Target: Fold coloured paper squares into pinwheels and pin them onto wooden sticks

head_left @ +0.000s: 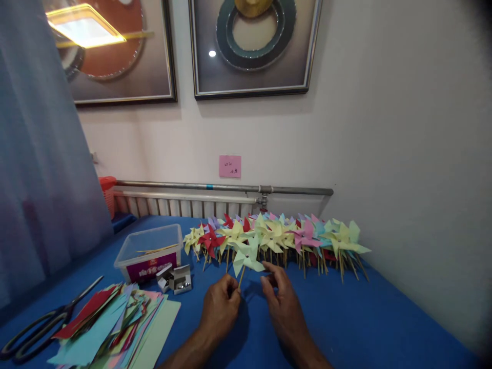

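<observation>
My left hand [221, 306] pinches the thin wooden stick of a pale green paper pinwheel [248, 258], holding it upright over the blue table [346, 318]. My right hand [282, 300] hovers just right of the stick, fingers loosely curled and apart, fingertips close to the pinwheel's lower edge, holding nothing that I can see. Right behind the held pinwheel lies a long row of finished pinwheels [280, 237] in yellow, red, pink, blue and green, on sticks, against the wall.
A clear plastic box [150, 251] with sticks stands at left, small open metal boxes [176, 278] beside it. A stack of coloured paper sheets [115, 328] and black scissors [42, 325] lie front left. A radiator and pipe [215, 188] run behind.
</observation>
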`<state>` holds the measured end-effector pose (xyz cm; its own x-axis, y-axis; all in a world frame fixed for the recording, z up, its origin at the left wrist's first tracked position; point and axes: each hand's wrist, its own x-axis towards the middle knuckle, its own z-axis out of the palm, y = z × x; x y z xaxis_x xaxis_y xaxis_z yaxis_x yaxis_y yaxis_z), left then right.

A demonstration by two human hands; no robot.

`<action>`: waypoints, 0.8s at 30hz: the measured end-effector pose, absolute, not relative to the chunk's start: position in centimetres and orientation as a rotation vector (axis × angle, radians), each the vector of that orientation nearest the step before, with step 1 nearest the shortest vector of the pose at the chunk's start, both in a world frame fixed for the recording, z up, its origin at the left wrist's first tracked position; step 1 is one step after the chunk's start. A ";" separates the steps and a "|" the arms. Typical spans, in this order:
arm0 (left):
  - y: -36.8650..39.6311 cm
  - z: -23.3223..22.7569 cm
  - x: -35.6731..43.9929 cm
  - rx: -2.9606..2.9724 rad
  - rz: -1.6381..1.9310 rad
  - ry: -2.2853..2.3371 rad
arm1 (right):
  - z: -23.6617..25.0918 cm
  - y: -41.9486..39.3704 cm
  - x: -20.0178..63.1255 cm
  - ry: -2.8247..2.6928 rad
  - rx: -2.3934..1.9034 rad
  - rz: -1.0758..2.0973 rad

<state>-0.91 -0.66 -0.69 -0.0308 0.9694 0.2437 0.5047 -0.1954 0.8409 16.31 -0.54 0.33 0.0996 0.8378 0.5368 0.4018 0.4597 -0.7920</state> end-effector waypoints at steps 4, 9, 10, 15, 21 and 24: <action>-0.7 -0.6 -0.9 1.723 1.177 1.547 | 0.1 -1.1 15.8 -1.632 -1.102 0.469; -0.8 -0.6 -0.9 1.715 1.184 1.546 | -0.5 -1.2 15.0 -1.553 -1.047 0.654; -0.8 -0.5 -1.0 1.709 1.186 1.549 | -0.6 -1.0 14.9 -1.475 -1.060 0.717; -0.6 -0.5 -1.0 1.700 1.175 1.554 | -0.9 0.0 14.5 -1.168 -1.041 1.147; -0.9 -0.6 -0.7 1.743 1.117 1.546 | -0.4 -0.4 14.4 -0.927 -0.907 1.472; -0.9 -0.5 -0.6 1.754 1.109 1.551 | 0.1 -0.7 14.5 -0.906 -0.866 1.510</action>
<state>-0.60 -0.90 -0.53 -0.0033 0.9747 0.2233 0.5264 -0.1882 0.8292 14.51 -0.67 0.15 -0.1130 0.9927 -0.0425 -0.4295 -0.0873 -0.8988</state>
